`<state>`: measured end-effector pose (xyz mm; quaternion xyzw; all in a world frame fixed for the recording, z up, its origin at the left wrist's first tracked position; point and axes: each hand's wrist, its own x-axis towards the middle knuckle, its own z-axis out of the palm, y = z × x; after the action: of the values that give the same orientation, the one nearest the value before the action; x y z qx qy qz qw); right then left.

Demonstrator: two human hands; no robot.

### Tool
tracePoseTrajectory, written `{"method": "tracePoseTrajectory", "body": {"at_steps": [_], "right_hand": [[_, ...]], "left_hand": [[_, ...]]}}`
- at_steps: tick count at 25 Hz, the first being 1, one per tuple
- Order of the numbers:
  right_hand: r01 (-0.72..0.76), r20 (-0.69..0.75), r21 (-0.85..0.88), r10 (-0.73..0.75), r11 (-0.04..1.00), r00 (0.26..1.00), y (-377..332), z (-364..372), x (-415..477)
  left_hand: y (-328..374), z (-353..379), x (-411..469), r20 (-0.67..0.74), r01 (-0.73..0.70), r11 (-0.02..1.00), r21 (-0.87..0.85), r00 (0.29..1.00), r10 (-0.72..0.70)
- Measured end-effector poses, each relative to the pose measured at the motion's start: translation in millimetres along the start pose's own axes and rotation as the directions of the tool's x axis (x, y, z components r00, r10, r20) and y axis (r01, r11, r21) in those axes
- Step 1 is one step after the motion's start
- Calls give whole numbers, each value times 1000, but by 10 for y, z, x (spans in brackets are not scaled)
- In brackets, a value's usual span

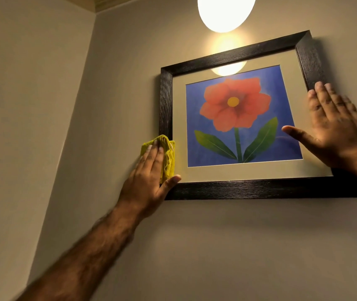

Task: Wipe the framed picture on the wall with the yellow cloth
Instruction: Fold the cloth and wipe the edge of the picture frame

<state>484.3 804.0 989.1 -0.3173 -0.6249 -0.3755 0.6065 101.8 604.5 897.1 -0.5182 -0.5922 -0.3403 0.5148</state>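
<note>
While my left hand (151, 170) presses the folded yellow cloth (168, 157) flat against the dark frame's left rail near its lower corner, my right hand (333, 122) lies open-palmed, gripping nothing, on the glass at the right side, likely steadying the framed picture (234, 118) hanging on the wall (216, 246); its long axis runs sideways, face toward me, tilted slightly

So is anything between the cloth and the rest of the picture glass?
Only the right hand, laid flat on the right side of the picture. The yellow cloth, under the left hand, sits on the frame's left edge; the glass between looks clear.
</note>
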Motion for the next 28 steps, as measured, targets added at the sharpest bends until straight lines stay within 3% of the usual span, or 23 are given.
{"method": "tracePoseTrajectory", "body": {"at_steps": [10, 17, 21, 24, 28], "right_hand": [[5, 2, -17, -5, 1000, 1000, 0, -18, 1], [9, 4, -20, -9, 1000, 1000, -6, -20, -4], [16, 14, -33, -16, 999, 1000, -9, -18, -6], [9, 8, -32, -9, 999, 1000, 1, -5, -8], [5, 13, -24, -4, 1000, 1000, 13, 3, 2]], "left_hand": [[5, -232, 1543, -50, 137, 990, -2, 989, -137], [50, -6, 470, -16, 69, 997, -32, 997, -69], [73, 70, -158, 39, 32, 999, 36, 999, -34], [63, -18, 77, 29, -2, 997, 83, 1000, 0], [57, -134, 797, -3, 63, 997, 40, 998, -62]]}}
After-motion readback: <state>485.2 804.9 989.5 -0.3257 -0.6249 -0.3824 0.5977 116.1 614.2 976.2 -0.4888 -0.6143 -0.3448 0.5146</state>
